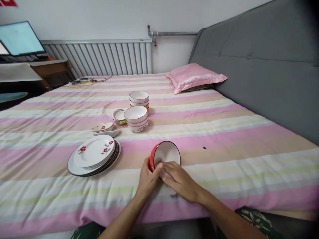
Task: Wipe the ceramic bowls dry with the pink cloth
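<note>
A red bowl (171, 152) with a white inside and a dark rim is tilted on its side above the striped bed, its mouth facing me. My left hand (149, 176) grips its left side, fingers behind the red outer wall and thumb over the near rim. Across the lower rim lies my right hand (183, 181), fingers reaching into the mouth and thumb bent below them near the left thumb. A dark patch shows inside the bowl by the fingertips; I cannot make out what it is.
Left of the bowl are stacked plates (93, 154), small oblong dishes (102, 127) and small round dishes (119, 116). Two bowl stacks stand beyond, a nearer one (136, 119) and a farther one (139, 96). A pink pillow (195, 76) rests by the grey headboard (256, 63).
</note>
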Action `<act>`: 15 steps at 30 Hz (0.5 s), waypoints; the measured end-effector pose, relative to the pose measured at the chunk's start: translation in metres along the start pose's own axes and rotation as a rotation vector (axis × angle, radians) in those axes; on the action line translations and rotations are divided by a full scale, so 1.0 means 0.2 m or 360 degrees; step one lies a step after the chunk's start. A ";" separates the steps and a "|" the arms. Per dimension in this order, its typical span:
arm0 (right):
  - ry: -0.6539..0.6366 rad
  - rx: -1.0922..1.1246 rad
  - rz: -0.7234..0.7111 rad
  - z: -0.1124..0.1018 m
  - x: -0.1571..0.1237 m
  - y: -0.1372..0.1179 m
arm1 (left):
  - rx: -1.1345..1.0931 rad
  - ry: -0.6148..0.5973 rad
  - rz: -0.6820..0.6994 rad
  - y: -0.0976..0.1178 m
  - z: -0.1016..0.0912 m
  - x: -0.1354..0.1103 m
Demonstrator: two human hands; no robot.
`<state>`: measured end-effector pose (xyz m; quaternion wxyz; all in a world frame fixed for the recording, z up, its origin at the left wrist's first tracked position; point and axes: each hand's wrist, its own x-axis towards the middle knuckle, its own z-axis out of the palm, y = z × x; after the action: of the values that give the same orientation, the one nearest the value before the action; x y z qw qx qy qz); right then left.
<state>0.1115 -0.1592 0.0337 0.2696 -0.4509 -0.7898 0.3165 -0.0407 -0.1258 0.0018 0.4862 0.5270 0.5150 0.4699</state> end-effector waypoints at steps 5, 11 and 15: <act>0.0058 0.0209 -0.0031 0.04 -0.01 -0.05 | 0.0039 0.0000 0.0015 -0.01 -0.01 -0.01; -0.0042 -0.0262 -0.0030 0.05 0.00 -0.01 | 0.0011 -0.0017 -0.0100 0.01 -0.02 0.01; -0.0077 -0.0520 0.0001 -0.02 0.01 0.06 | -0.0082 -0.0004 -0.0279 0.05 -0.01 0.06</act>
<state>0.1195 -0.1528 0.0278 0.1734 -0.4812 -0.8369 0.1946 -0.0422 -0.1143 0.0113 0.5395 0.4678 0.5462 0.4380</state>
